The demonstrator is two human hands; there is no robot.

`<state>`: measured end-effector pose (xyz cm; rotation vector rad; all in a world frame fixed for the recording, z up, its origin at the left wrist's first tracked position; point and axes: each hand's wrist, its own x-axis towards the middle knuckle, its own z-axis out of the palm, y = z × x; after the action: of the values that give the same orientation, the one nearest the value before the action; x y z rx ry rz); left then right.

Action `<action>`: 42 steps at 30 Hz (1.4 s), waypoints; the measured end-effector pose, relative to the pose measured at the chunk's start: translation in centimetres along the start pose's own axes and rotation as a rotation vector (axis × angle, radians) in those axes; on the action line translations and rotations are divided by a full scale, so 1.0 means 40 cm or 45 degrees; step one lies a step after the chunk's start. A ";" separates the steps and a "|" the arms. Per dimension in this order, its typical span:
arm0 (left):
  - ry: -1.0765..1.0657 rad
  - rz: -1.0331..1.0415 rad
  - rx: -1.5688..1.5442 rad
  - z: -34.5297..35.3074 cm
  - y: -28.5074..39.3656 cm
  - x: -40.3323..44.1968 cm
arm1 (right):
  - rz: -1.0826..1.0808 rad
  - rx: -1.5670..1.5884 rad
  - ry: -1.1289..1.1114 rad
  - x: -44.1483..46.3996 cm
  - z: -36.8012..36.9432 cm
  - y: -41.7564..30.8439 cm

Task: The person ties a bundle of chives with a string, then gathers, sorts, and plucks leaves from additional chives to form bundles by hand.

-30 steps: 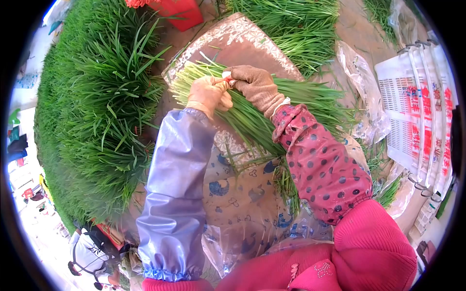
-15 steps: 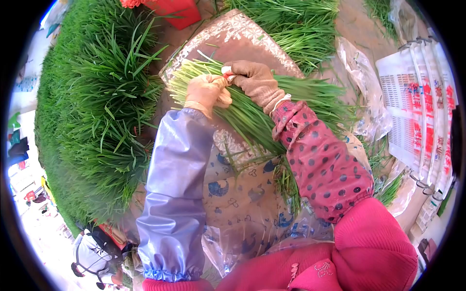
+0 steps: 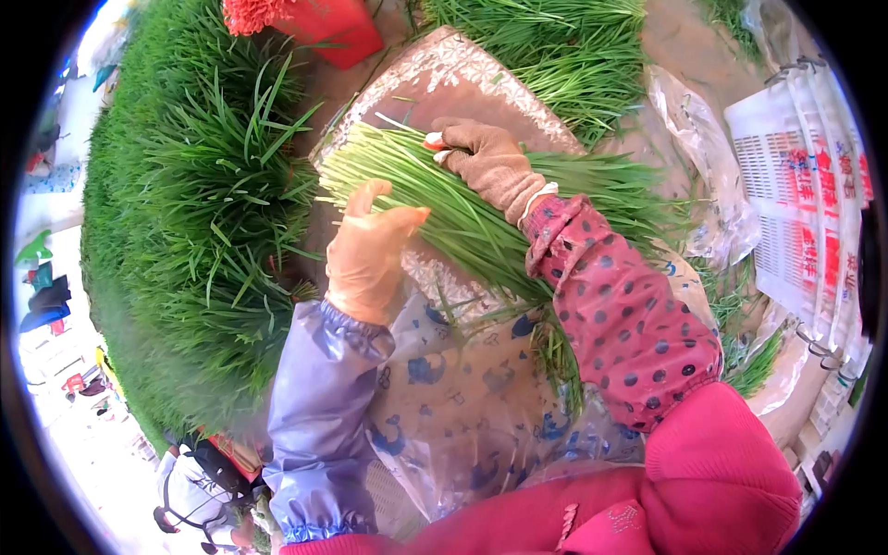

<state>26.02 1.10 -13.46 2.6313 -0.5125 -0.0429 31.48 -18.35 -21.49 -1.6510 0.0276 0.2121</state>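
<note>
Above the patterned surface (image 3: 453, 88), the right hand (image 3: 490, 162) clasps green stalks (image 3: 398, 171), the left hand (image 3: 368, 259) spread.

Bundle of green stalks (image 3: 398, 173) — middle partly hidden beneath your right hand (image 3: 490, 165). Red container (image 3: 340, 35): cropped by top edge. White crates (image 3: 772, 162): cut off at the view's right. Person (image 3: 190, 481), lower left — too small for you to read detail.

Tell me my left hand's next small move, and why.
Perhaps close your left hand around the pale stalk ends of the green bunch to steady it: that hand is open, gripping nothing, while your right hand rests on the bunch.
</note>
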 end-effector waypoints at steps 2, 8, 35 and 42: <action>0.008 -0.131 -1.231 0.014 -0.043 -0.025 | -0.048 -0.045 0.019 0.001 -0.003 -0.009; 0.017 -0.668 -1.964 0.034 -0.083 -0.047 | -0.017 -0.046 0.011 0.000 -0.001 -0.009; -0.420 -1.036 -1.396 0.050 -0.006 0.201 | 0.055 -0.310 0.156 0.036 0.004 0.039; -0.210 -1.167 -1.466 0.065 0.019 0.209 | 0.203 -0.020 0.082 0.035 -0.013 0.032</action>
<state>33.24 -3.70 -15.00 1.5049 0.5740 -0.6280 32.73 -18.83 -22.92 -1.6718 0.2072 0.2809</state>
